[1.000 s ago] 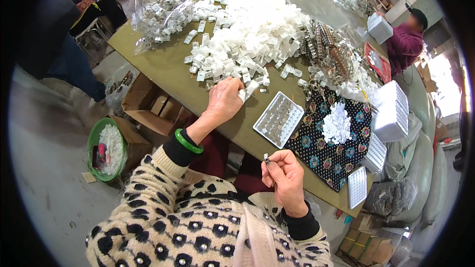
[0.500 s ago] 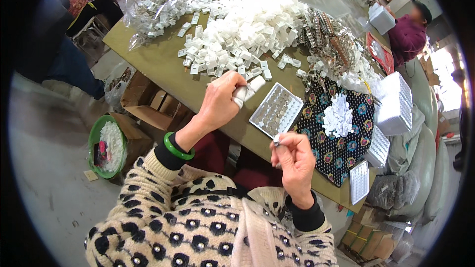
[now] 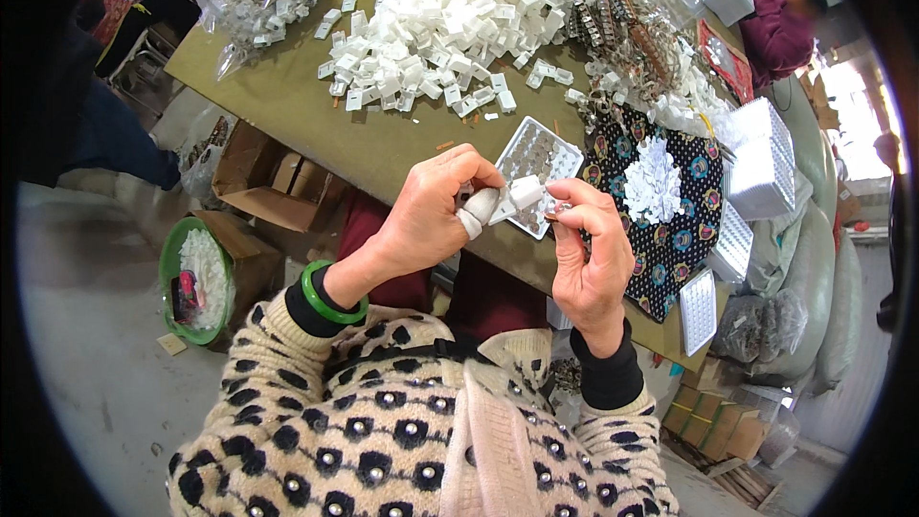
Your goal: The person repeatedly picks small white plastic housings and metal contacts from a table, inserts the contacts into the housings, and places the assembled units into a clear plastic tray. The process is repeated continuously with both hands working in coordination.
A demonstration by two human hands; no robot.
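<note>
My left hand, a green bangle at its wrist and white wrapping on its fingers, pinches a small white plastic housing that points to the right. Close against the far end of the housing, my right hand pinches a tiny part that looks brownish and metallic; its shape is mostly hidden by the fingertips. Just beyond both hands lies a white compartment tray with small round metal pieces in it, partly covered by the hands. Farther off, a large heap of similar white housings spreads over the table.
Right of the tray, a dark patterned cloth carries a pile of small white pieces. Stacked white trays stand at the right edge. Metal strips lie behind. A green basin and cardboard box sit left below. Another person sits far right.
My right hand has risen to meet the white housing in my left hand, bringing its small part against the end. The whole view has shifted slightly.
</note>
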